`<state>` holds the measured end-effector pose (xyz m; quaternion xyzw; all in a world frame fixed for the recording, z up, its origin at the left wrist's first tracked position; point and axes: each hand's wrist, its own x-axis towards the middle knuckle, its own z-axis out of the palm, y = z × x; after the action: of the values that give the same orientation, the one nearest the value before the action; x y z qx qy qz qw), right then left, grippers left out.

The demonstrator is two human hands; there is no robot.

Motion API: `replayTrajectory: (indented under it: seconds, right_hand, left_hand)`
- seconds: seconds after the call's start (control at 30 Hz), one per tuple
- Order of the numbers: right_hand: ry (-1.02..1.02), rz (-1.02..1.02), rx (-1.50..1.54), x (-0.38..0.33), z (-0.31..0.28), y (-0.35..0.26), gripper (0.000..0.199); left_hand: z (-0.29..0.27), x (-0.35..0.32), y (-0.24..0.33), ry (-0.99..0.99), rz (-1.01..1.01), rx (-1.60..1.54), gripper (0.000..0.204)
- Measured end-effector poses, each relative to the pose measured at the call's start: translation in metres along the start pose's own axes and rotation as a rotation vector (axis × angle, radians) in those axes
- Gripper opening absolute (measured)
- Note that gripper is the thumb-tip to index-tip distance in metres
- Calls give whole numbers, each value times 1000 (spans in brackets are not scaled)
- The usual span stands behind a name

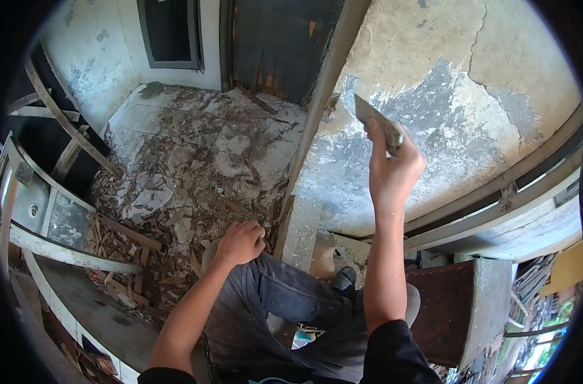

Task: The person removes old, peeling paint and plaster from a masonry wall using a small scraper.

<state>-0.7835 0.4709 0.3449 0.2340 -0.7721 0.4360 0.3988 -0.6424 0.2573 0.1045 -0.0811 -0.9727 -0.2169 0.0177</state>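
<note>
In my right hand (397, 163) is a flat scraper (372, 114) with a dull, dirty metal blade, gripped between thumb and fingers. Its blade points up and to the left, in front of the wall (426, 115), where paint has flaked to bare grey and white patches. Whether the blade touches the wall I cannot tell. My left hand (242, 242) rests on my left knee with its fingers curled in, and no object shows in it. My dark trousers (285, 291) are dusty.
Debris and broken pieces cover the floor (208, 147) to the left. A dark door (285, 45) stands at the back. A curved wooden frame (67, 121) and a metal sink (32, 201) are at the left. A brown cabinet-like box (442, 307) stands by my right leg.
</note>
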Motion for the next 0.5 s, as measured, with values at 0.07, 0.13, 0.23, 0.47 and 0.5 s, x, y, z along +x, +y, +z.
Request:
replayTrajectory:
  seconds: [0.07, 0.13, 0.23, 0.47, 0.5]
  right_hand:
    - [-15, 2, -75, 4, 13, 6, 10]
    - [-37, -44, -160, 0, 15, 20, 10]
    - [16, -43, -49, -8, 9, 18, 9]
    - [-20, 100, -171, -10, 6, 15, 10]
    - [5, 195, -44, -9, -1, 9, 8]
  left_hand:
    - [-2, 0, 4, -2, -7, 19, 16]
    - [-4, 2, 2, -19, 6, -32, 16]
    - [-3, -1, -1, -23, -6, -8, 16]
    - [1, -1, -6, -36, 3, 14, 16]
    - [1, -1, -4, -22, 14, 18, 16]
